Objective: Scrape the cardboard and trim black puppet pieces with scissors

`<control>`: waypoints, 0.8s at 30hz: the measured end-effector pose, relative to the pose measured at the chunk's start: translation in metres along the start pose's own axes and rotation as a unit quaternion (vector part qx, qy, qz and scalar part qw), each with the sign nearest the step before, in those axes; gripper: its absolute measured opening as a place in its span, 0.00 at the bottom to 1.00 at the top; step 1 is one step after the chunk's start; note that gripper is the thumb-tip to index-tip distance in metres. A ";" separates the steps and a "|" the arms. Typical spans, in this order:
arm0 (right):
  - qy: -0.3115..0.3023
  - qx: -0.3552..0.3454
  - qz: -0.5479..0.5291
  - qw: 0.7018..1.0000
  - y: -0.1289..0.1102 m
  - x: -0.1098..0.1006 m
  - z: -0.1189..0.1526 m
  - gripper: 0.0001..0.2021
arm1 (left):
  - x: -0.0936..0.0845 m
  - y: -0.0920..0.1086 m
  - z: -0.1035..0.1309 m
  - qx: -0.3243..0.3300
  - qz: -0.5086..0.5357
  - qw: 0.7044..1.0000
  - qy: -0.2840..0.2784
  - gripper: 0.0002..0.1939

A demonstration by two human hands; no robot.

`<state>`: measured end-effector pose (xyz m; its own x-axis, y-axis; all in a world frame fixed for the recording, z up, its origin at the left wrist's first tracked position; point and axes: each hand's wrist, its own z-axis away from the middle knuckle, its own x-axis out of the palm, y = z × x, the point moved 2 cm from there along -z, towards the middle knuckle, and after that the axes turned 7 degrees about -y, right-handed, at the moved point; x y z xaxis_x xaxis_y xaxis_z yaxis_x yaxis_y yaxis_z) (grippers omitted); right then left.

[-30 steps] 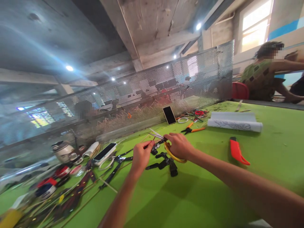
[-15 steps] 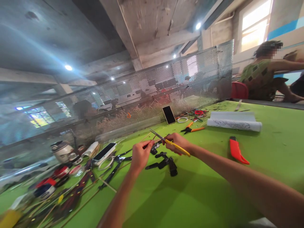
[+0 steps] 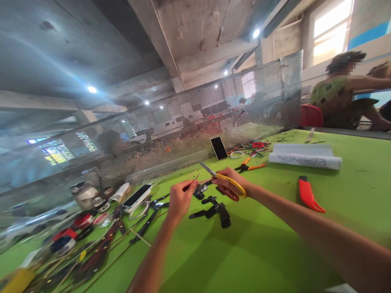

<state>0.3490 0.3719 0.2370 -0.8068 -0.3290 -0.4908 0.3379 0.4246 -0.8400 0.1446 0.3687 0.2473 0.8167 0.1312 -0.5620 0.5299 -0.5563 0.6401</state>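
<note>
My left hand point(image 3: 181, 196) is closed in a pinch around a thin reddish stick point(image 3: 197, 177), whose tip pokes up past the fingers. In my right hand point(image 3: 227, 184) is a pair of scissors point(image 3: 234, 185) with yellow handles, their blades aimed up and to the left. The blades look closed and stand a little apart from the stick. Just below the hands, black jointed pieces point(image 3: 215, 210) lie on the green tabletop point(image 3: 259, 248). Another small dark piece point(image 3: 200, 191) rests between the two hands.
At left lie sticks, tape rolls point(image 3: 63, 244) and a white power bank point(image 3: 136, 198). A phone point(image 3: 219, 148) leans near the perforated metal screen point(image 3: 189, 118). Orange-handled pliers point(image 3: 249, 166), a paper roll point(image 3: 305, 160) and a red cutter point(image 3: 309, 194) lie at right. A person point(image 3: 342, 93) sits beyond.
The scissors have drawn back right from the stick, and their blades now look closed. The left hand keeps its pinch in nearly the same place. The view has shifted slightly.
</note>
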 end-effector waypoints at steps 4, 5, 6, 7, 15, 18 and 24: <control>0.049 -0.024 0.116 0.992 0.001 -0.004 -0.006 0.18 | 0.001 -0.001 -0.001 -0.002 -0.007 1.000 0.006 0.16; 0.062 -0.033 0.148 0.987 0.002 -0.004 -0.007 0.19 | 0.001 -0.001 -0.001 -0.002 -0.008 1.000 0.007 0.16; 0.077 -0.038 0.177 0.980 0.003 -0.003 -0.007 0.20 | 0.001 -0.001 -0.001 -0.003 -0.009 1.000 0.008 0.15; 0.094 -0.041 0.204 0.974 0.003 -0.002 -0.007 0.22 | 0.002 -0.001 -0.001 -0.003 -0.008 1.000 0.009 0.15; 0.132 -0.032 0.317 0.939 0.006 0.006 -0.003 0.25 | 0.005 -0.003 0.000 -0.016 0.006 1.000 0.000 0.12; 0.127 -0.029 0.328 0.936 0.005 0.007 -0.003 0.26 | 0.005 -0.003 0.000 -0.024 0.016 1.000 -0.002 0.13; 0.113 -0.025 0.335 0.935 0.002 0.003 -0.004 0.29 | 0.006 -0.004 -0.001 -0.040 0.038 0.998 0.012 0.13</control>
<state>0.3455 0.3753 0.2354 -0.5059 0.2092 -0.8368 0.7853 0.5131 -0.3465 0.1475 0.3720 0.2419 0.8596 0.1116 -0.4986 0.4826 -0.4978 0.7207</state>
